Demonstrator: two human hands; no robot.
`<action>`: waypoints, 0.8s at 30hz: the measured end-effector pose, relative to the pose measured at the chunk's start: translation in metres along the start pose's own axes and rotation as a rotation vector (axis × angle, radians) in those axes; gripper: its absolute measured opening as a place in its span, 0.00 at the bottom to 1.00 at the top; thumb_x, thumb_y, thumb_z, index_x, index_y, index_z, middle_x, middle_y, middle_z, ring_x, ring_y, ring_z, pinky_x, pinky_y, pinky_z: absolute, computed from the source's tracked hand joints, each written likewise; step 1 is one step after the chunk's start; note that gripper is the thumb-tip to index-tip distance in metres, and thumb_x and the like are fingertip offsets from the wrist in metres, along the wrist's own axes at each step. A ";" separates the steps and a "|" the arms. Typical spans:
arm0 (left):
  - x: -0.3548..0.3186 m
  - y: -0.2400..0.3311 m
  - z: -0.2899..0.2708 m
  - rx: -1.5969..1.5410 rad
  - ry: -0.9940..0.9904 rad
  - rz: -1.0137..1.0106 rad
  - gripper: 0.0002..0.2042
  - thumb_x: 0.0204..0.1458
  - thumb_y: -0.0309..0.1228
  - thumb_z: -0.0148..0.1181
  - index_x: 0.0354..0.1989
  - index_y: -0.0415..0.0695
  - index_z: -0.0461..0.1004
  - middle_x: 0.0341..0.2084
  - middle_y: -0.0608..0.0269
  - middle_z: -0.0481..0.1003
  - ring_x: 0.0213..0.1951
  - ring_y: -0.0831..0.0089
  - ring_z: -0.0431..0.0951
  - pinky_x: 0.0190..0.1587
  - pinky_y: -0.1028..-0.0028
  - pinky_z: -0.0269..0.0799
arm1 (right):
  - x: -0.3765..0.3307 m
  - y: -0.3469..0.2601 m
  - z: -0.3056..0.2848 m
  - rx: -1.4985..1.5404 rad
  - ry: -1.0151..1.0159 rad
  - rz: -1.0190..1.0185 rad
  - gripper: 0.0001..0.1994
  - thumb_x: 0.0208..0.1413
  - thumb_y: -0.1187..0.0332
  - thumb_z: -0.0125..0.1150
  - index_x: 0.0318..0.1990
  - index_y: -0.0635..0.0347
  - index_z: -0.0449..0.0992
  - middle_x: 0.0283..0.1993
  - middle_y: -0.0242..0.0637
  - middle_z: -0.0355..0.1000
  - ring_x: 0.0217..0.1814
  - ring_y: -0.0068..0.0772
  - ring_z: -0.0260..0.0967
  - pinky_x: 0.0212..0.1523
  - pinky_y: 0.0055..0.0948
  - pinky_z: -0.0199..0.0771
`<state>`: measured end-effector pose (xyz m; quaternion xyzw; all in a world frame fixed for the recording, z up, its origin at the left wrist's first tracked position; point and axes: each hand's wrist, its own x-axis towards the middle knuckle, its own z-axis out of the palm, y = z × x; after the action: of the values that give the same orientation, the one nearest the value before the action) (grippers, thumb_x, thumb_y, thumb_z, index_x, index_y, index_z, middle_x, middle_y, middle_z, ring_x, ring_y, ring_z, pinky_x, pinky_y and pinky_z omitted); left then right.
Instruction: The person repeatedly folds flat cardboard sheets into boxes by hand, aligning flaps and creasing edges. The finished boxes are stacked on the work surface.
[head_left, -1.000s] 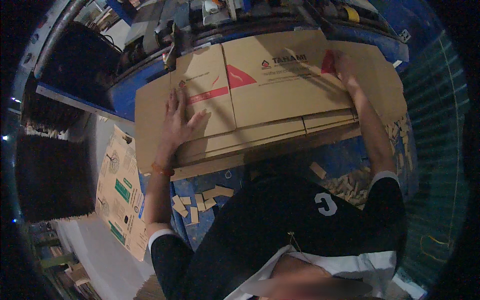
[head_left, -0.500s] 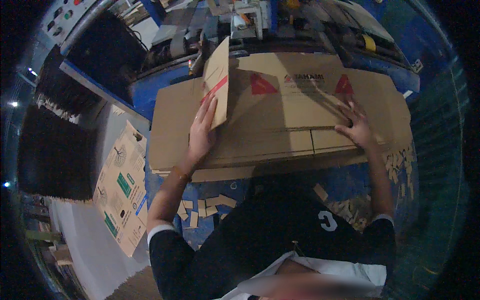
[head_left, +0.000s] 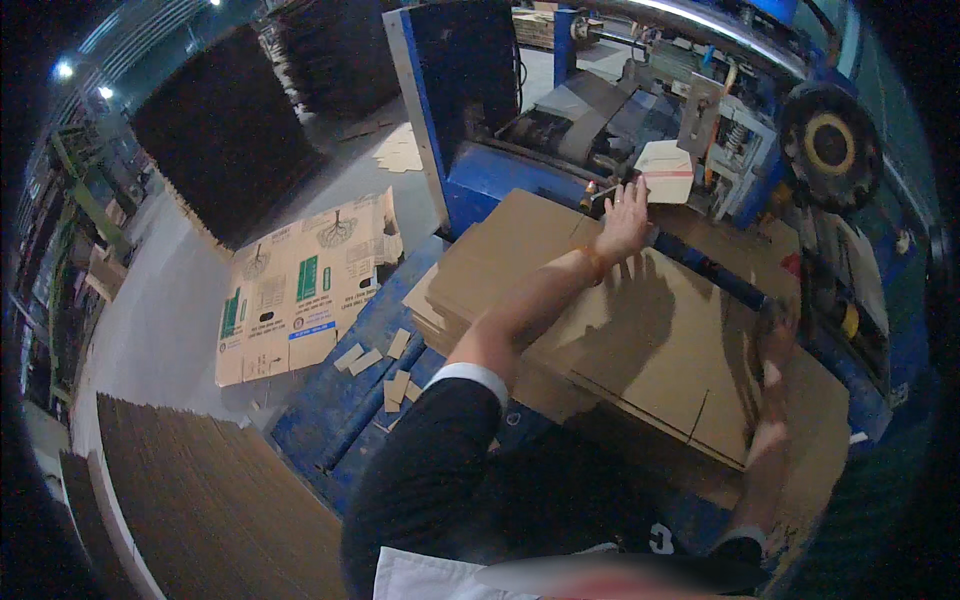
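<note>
A pile of flat brown cardboard box blanks [head_left: 540, 260] lies in front of me against a blue machine [head_left: 480, 180]. Stretched forward over the pile, my left hand [head_left: 624, 222] is open, its fingers spread at the near edge of a cardboard flap with a red stripe [head_left: 667, 180] at the machine's mouth. Whether the fingertips press on that flap is hard to see. My right hand [head_left: 775, 338] is at the right part of the pile beside a dark bar [head_left: 710, 270] of the machine; its fingers are dim and blurred.
A black wheel [head_left: 828, 145] hangs at the machine's right. On the floor to the left lies a printed cardboard sheet [head_left: 310, 285] with green patches. Small cardboard offcuts [head_left: 395, 390] are scattered on the blue platform [head_left: 330, 430]. Stacked cardboard [head_left: 200, 490] stands at lower left.
My view has turned left. My left hand has moved forward from the upright flap over the pile to the machine's mouth. The red-printed blank has gone forward, mostly into the machine.
</note>
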<state>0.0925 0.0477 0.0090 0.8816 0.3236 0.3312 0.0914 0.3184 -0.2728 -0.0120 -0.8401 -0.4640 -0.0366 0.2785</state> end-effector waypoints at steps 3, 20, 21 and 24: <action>-0.043 -0.004 -0.038 -0.173 0.166 0.157 0.45 0.43 0.34 0.65 0.65 0.33 0.41 0.60 0.40 0.53 0.62 0.44 0.55 0.61 0.47 0.51 | -0.031 0.008 -0.008 -0.095 0.035 0.006 0.29 0.56 0.53 0.54 0.59 0.61 0.62 0.63 0.47 0.59 0.63 0.46 0.57 0.62 0.40 0.56; -0.229 -0.050 -0.124 -0.194 0.463 -0.770 0.46 0.47 0.34 0.61 0.66 0.33 0.34 0.64 0.29 0.36 0.66 0.35 0.30 0.66 0.49 0.28 | -0.219 0.006 -0.078 -0.760 0.041 0.963 0.29 0.58 0.40 0.41 0.50 0.53 0.74 0.53 0.46 0.69 0.54 0.47 0.67 0.52 0.41 0.67; -0.227 -0.050 -0.128 -0.224 0.488 -0.713 0.45 0.47 0.33 0.61 0.66 0.34 0.35 0.64 0.30 0.38 0.66 0.36 0.32 0.66 0.50 0.29 | -0.218 0.012 -0.076 -0.746 0.105 1.021 0.29 0.57 0.40 0.42 0.50 0.53 0.74 0.54 0.46 0.69 0.55 0.47 0.67 0.53 0.42 0.66; -0.218 -0.053 -0.138 -0.461 0.545 -0.670 0.41 0.48 0.32 0.59 0.66 0.34 0.39 0.64 0.35 0.42 0.67 0.42 0.36 0.67 0.55 0.33 | -0.218 0.048 -0.067 -0.722 0.194 0.905 0.30 0.56 0.39 0.44 0.52 0.56 0.72 0.54 0.48 0.68 0.56 0.49 0.65 0.54 0.44 0.65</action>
<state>-0.1477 -0.0556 -0.0202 0.5669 0.5199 0.5654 0.2978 0.2464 -0.4915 -0.0465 -0.9891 0.0106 -0.1466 0.0037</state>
